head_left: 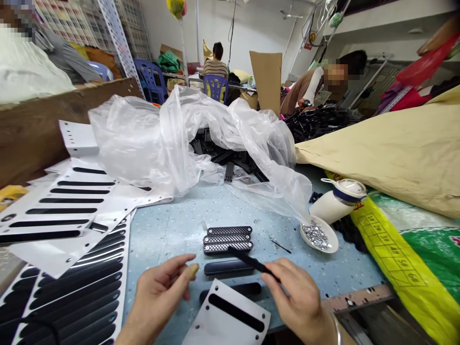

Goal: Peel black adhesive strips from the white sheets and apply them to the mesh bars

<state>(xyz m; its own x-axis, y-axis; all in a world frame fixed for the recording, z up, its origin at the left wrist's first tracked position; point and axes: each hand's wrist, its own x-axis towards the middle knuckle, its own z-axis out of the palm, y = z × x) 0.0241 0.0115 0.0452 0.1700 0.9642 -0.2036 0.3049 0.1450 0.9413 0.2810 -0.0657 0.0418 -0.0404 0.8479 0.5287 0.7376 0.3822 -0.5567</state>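
My right hand (296, 292) is closed around a slim black tool (251, 261), perhaps tweezers, whose tip reaches the textured black handle-shaped pieces (228, 239) lying stacked in rows on the table. My left hand (161, 292) hovers to the left, thumb and forefinger apart, nothing visible between them; the thumb tip looks yellowish. Between the hands lies a smooth black bar (228, 267). Nearer me, a second black bar (247, 289) is partly covered by a white sheet (219, 330) bearing one long black strip.
White sheets with black strips (68, 191) spread along the left. A clear plastic bag (143, 143) holding black parts (229, 171) stands behind. At right are a bowl of small metal pieces (318, 235), a white bottle (332, 203) and a yellow-green sack (391, 249). Other people sit farther back.
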